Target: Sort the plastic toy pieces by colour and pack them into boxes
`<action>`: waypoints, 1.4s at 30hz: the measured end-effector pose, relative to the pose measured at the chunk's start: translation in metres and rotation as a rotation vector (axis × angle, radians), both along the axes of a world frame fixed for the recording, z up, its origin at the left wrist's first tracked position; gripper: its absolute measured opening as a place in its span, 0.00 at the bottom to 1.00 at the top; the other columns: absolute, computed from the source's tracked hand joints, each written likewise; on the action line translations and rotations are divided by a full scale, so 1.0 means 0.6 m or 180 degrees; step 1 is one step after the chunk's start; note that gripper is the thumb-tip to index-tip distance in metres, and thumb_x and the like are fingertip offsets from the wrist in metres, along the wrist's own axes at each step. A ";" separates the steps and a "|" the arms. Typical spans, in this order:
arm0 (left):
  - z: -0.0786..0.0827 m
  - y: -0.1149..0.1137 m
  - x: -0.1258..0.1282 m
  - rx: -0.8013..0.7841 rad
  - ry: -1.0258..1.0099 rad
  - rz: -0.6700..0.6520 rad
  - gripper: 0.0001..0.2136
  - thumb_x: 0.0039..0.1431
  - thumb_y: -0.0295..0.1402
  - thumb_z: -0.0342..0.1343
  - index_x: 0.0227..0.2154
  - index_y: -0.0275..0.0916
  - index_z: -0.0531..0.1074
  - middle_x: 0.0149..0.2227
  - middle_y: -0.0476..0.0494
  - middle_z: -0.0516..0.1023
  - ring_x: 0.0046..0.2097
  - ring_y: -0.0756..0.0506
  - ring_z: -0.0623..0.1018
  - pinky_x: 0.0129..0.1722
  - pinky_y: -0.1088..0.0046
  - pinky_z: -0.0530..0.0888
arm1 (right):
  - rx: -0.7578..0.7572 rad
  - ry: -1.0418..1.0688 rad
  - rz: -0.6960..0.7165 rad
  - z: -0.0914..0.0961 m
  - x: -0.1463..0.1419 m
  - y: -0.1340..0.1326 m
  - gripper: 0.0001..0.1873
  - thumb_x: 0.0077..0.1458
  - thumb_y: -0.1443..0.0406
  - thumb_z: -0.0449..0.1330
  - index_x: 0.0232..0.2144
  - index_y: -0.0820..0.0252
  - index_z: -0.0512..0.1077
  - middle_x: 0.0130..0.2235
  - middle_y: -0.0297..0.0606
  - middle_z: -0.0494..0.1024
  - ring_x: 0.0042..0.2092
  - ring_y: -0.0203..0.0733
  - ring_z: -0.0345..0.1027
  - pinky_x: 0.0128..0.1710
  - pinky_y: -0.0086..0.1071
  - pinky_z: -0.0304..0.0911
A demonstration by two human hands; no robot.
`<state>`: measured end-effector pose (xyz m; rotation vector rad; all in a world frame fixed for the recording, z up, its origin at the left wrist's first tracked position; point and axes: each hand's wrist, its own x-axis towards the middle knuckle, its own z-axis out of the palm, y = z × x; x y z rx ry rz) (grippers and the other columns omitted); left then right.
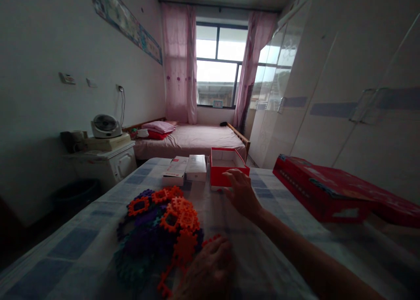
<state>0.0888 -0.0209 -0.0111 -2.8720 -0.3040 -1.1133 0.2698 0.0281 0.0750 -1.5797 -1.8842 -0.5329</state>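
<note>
We reach our right hand (242, 191), fingers spread and empty, straight ahead to touch the front wall of the small open red cardboard box (218, 177) on the checked surface (82, 243), which is bare between them, while our blurred left hand (208, 271), grip unclear, lies nearer us beside the pile of orange and purple interlocking plastic pieces (157, 225).

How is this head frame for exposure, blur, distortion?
Head view: the window blows out and the rest is dim; the left hand and puzzle pieces at the bottom are dark and soft; the right hand by the red box reads clearer; wide-angle stretch slants the wardrobe.
</note>
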 end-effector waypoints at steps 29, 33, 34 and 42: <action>0.151 0.340 -0.063 -0.0304 0.1033 0.3257 0.15 0.59 0.33 0.42 0.40 0.30 0.70 0.44 0.33 0.71 0.47 0.34 0.71 0.41 0.59 0.71 | -0.0778 0.1397 -0.0012 -0.123 0.056 -0.205 0.25 0.46 0.75 0.50 0.48 0.54 0.63 0.51 0.41 0.65 0.52 0.43 0.63 0.52 0.39 0.62; 0.182 0.278 -0.032 0.0290 0.0747 0.2828 0.18 0.57 0.34 0.45 0.45 0.27 0.68 0.52 0.28 0.66 0.55 0.30 0.65 0.47 0.54 0.69 | -0.0742 0.1421 -0.0148 -0.108 0.050 -0.207 0.24 0.47 0.74 0.51 0.48 0.55 0.62 0.51 0.41 0.65 0.52 0.43 0.61 0.51 0.40 0.61; 0.187 0.251 -0.020 0.0373 0.0645 0.2607 0.19 0.57 0.34 0.45 0.47 0.27 0.68 0.53 0.28 0.65 0.56 0.31 0.64 0.49 0.54 0.68 | -0.0628 0.1399 -0.0222 -0.102 0.055 -0.207 0.24 0.48 0.73 0.52 0.49 0.56 0.62 0.51 0.42 0.66 0.52 0.43 0.61 0.51 0.41 0.61; 0.123 -0.023 0.057 -0.0351 0.0463 0.0684 0.16 0.52 0.31 0.52 0.45 0.42 0.70 0.56 0.41 0.66 0.57 0.40 0.66 0.51 0.58 0.71 | 0.0549 0.0432 -0.1997 0.011 0.257 -0.231 0.20 0.52 0.70 0.49 0.48 0.66 0.65 0.48 0.50 0.69 0.51 0.50 0.60 0.51 0.43 0.57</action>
